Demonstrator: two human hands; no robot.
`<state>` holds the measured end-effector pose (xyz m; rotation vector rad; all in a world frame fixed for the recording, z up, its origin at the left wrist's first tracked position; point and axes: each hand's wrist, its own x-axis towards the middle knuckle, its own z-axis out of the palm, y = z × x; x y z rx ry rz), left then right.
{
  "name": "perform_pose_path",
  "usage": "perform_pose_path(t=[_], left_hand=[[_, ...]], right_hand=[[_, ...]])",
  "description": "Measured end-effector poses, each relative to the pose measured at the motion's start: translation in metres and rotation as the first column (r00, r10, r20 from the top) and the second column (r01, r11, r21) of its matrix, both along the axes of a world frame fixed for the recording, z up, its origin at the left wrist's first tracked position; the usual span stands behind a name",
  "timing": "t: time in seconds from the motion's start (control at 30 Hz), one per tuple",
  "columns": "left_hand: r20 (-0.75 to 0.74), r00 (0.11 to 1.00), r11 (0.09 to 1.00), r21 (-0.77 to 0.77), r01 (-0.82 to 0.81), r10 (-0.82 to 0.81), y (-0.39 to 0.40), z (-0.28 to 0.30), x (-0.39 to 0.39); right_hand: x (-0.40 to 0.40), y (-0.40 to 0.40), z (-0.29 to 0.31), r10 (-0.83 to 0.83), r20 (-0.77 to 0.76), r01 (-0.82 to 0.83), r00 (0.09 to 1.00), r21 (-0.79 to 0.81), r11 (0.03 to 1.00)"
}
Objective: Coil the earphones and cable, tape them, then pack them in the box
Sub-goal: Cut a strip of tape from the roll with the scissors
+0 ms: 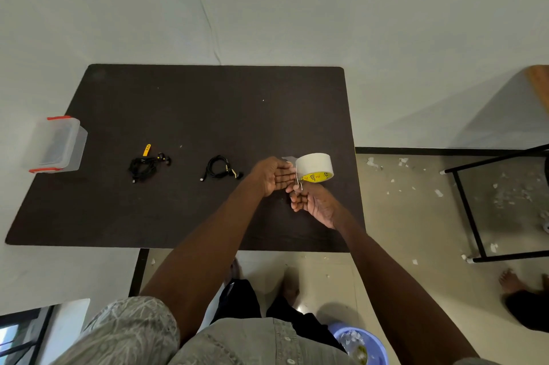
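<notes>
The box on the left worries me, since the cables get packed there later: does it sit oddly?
Yes. The clear box overhangs the table's left edge, partly off the dark top.

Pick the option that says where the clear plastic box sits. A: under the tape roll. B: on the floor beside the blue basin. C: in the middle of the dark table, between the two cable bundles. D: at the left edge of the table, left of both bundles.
D: the clear plastic box with orange clips sits at the dark table's left edge, left of both cable bundles.
</notes>
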<state>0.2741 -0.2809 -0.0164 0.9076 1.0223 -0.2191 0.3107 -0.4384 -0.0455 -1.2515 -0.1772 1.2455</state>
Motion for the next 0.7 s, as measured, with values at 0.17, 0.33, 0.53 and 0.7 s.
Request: perform_pose_path(t=[0.17, 0.33, 0.53, 0.7], left_hand=[[-0.009, 1.0, 1.0, -0.002, 0.001, -0.001, -0.0004, 0.0002, 0.0], [-0.005, 1.0, 1.0, -0.002, 0.003, -0.003, -0.0004, 0.0005, 0.0006], [-0.003, 1.0, 1.0, -0.003, 0.01, -0.01, 0.0004, 0.0, 0.001], [-0.008, 1.0, 1.0, 0.003, 0.023, -0.023, 0.0011, 0.0003, 0.0009]], right_hand=[[0.0001, -0.0002, 0.0017, -0.003, 0.015, 0.003, 1.0, -0.021, 1.0], [-0.0002, -0.0014, 0.0013, 0.019, 0.015, -0.019, 1.0, -0.032, 0.999], [-0.0005, -0.0013, -0.0009, 0.002, 0.03, -0.002, 1.0, -0.021, 1.0], [0.0016, -0.0003, -0.002, 0.012, 0.036, -0.012, 0.999, -0.012, 1.0]])
